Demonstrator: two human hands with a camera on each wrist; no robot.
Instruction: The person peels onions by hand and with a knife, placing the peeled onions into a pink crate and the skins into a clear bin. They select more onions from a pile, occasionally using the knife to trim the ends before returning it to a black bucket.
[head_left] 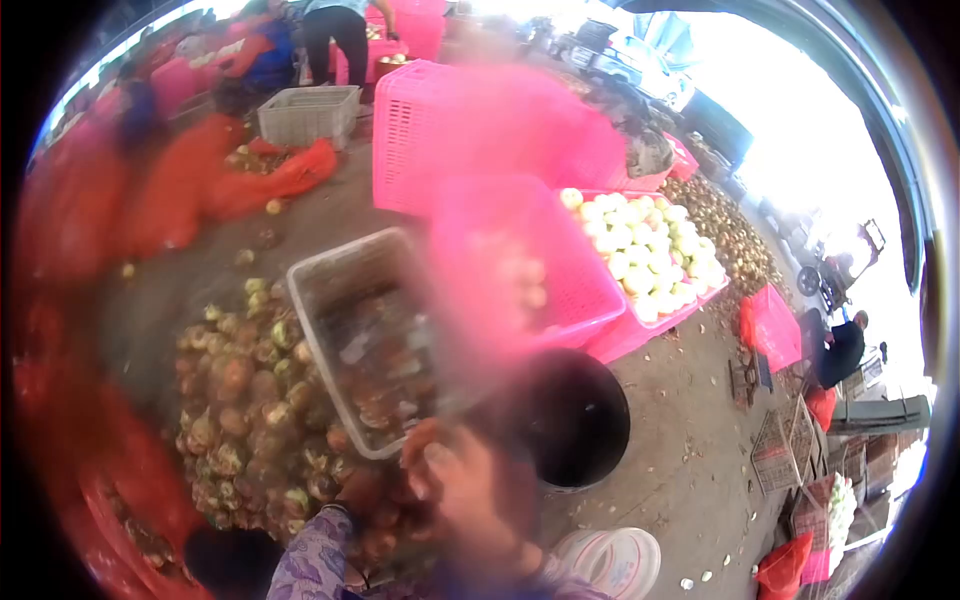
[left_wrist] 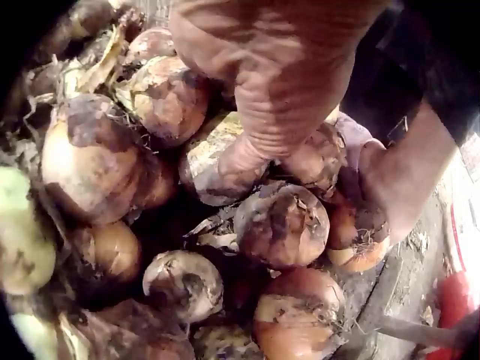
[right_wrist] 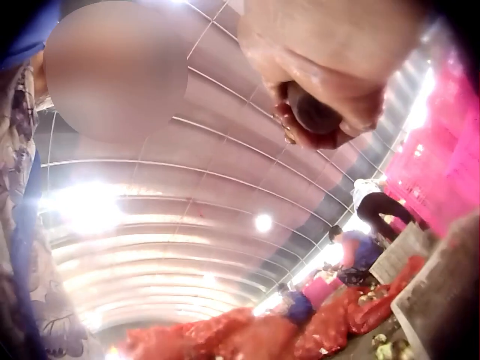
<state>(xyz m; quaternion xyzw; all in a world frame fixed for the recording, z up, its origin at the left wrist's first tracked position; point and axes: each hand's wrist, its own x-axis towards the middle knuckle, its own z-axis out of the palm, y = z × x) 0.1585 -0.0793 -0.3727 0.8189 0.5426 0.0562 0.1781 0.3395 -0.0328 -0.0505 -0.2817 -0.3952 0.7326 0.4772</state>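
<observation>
In the left wrist view my left hand (left_wrist: 277, 67) reaches down into a pile of dirty, brown-skinned onions, its thumb and fingers around an onion (left_wrist: 214, 161). Part of the fingers is hidden among the bulbs. From the head view the same hand (head_left: 362, 490) shows beyond a patterned sleeve, at the near edge of the onion pile (head_left: 245, 390). My right hand (head_left: 465, 485) is raised near the corner of a grey crate (head_left: 330, 370). Its fingers curl round a dark, rounded handle-like end (right_wrist: 313, 109); what it belongs to cannot be told.
Pink crates, one full of peeled onions (head_left: 650, 255), stand ahead. A black bucket (head_left: 575, 420) is right of the grey crate, with a white bucket (head_left: 610, 560) nearer. Red mesh sacks (head_left: 180, 200) lie left. A person (head_left: 335, 35) bends over crates behind.
</observation>
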